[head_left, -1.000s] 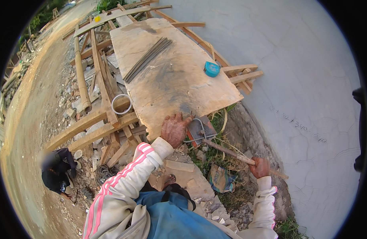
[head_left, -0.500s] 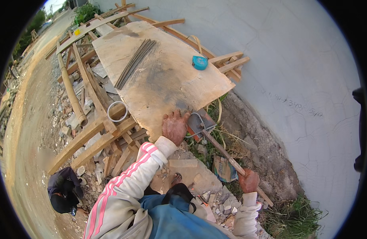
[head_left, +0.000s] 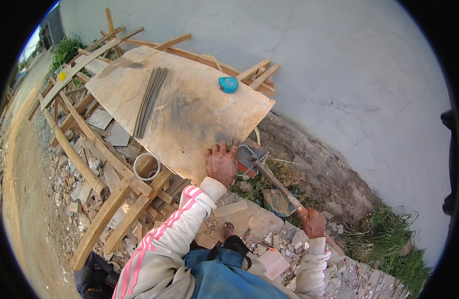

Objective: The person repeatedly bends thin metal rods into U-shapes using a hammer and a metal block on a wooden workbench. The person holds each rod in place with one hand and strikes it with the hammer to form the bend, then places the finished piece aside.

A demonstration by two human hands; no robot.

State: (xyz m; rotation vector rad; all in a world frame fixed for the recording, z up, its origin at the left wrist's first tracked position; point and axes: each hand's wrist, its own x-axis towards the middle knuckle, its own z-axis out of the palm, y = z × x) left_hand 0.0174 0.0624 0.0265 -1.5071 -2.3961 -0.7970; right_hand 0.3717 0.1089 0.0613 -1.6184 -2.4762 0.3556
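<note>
My left hand (head_left: 222, 163) lies palm down on the near corner of a worn wooden board (head_left: 189, 117), fingers a little apart. Beside its fingertips, small dark pins stick up from the board. A thin grey bent metal rod (head_left: 241, 147) curves out by my thumb; whether it runs under the palm is hidden. On the right, my right hand (head_left: 314, 223) is wrapped around a long brown bar (head_left: 281, 188), whose far end meets the bent rod. A bundle of thin straight metal rods (head_left: 150, 102) and a teal tape measure (head_left: 228, 84) rest on the board.
Timber beams (head_left: 102, 224) and a bamboo pole (head_left: 75, 154) lie over rubble to the left. A white ring-shaped rim (head_left: 146, 166) sits beside the board. A cracked grey wall (head_left: 339, 65) stands to the right. Another person (head_left: 95, 274) crouches at lower left.
The view has shifted, so the board and wall appear farther left. Both hands keep nearly the same places, with the bar still in my right hand.
</note>
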